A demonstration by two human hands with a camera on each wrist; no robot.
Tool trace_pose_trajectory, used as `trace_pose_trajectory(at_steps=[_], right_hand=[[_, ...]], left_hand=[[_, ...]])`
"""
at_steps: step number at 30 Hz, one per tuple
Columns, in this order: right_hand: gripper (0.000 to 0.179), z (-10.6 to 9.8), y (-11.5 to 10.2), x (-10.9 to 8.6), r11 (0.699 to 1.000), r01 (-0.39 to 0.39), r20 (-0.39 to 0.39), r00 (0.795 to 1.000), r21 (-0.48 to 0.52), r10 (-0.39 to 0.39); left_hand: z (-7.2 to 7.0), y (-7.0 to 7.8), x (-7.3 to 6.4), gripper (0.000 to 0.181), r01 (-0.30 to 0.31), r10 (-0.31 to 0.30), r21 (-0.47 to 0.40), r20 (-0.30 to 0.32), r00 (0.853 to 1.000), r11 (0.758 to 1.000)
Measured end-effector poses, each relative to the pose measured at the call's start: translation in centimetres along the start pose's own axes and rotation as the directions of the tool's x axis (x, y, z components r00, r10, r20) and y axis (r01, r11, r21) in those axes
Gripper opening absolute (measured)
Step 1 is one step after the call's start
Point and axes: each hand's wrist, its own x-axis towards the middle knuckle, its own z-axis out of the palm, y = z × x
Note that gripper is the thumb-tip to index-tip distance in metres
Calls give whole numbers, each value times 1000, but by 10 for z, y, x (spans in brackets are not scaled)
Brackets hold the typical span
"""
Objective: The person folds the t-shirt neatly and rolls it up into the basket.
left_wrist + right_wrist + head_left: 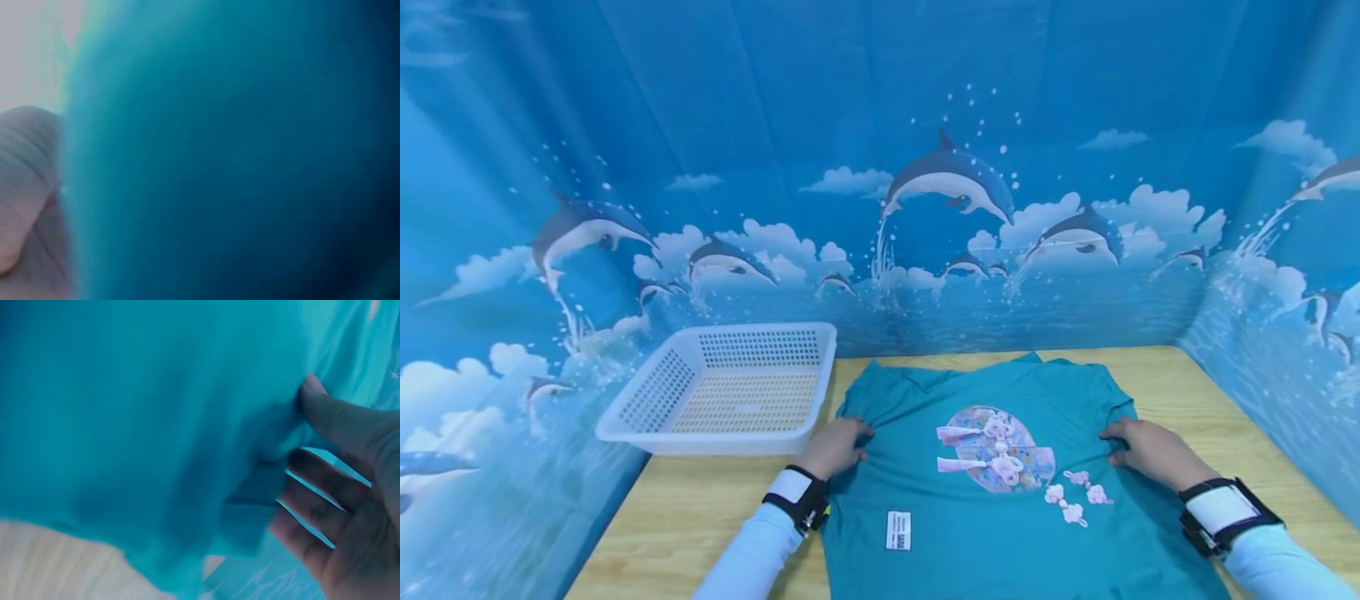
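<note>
A teal T-shirt (970, 533) lies spread out in front of me, with a round floral print, pink knot-and-tassel ornaments and a small white label on it. My left hand (835, 447) grips its left side below the sleeve. Cloth fills most of the left wrist view as a blur, hiding the fingertips; only part of the left hand (28, 200) shows. On the opposite side, my right hand (1153, 454) pinches the shirt's edge. The right wrist view shows the right hand's (350, 487) thumb against the fabric, with the other fingers behind the fold.
A white perforated plastic basket (760, 437) stands at the table's back left, beside the shirt. The light wood table (722, 517) is enclosed by a blue curtain (820, 100) printed with dolphins and clouds.
</note>
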Motion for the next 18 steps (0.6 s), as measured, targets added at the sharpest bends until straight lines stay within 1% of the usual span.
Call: trace_pose_trajectory(at_steps=[2, 4, 6, 7, 10, 11, 13, 16, 18], right_hand=[[21, 1, -2, 1, 999, 25, -54, 998, -22, -26], [13, 2, -3, -1, 998, 44, -83, 995, -36, -47], [13, 2, -3, -4, 999, 44, -73, 996, -24, -46], [16, -1, -4, -4, 999, 35, -47, 998, 1, -35], [22, -11, -6, -3, 994, -32, 64, 998, 108, 25], [23, -16, -7, 0, 991, -53, 80, 996, 122, 44], [27, -22, -9, 8, 987, -77, 79, 995, 139, 66], [43, -21, -12, 23, 996, -37, 32, 999, 81, 35], [51, -15, -14, 30, 998, -20, 45, 999, 52, 18]], left_hand=[[0, -1, 0, 28, -10, 11, 23, -42, 999, 1000], [1, -2, 0, 25, -26, 30, 52, -77, 997, 998], [2, -2, 0, 21, -27, 34, 70, -92, 995, 997], [1, -2, 0, 19, -32, 39, 73, -95, 995, 997], [-4, -1, 4, 14, -8, 11, 40, -65, 998, 999], [-6, 0, 7, 14, -1, 2, 23, -59, 998, 1000], [-9, 2, 14, 18, 2, -3, -14, -46, 999, 1000], [-9, 3, 25, 38, -9, 9, -41, -9, 1000, 999], [-6, 4, 31, 48, -14, 15, -39, 41, 999, 999]])
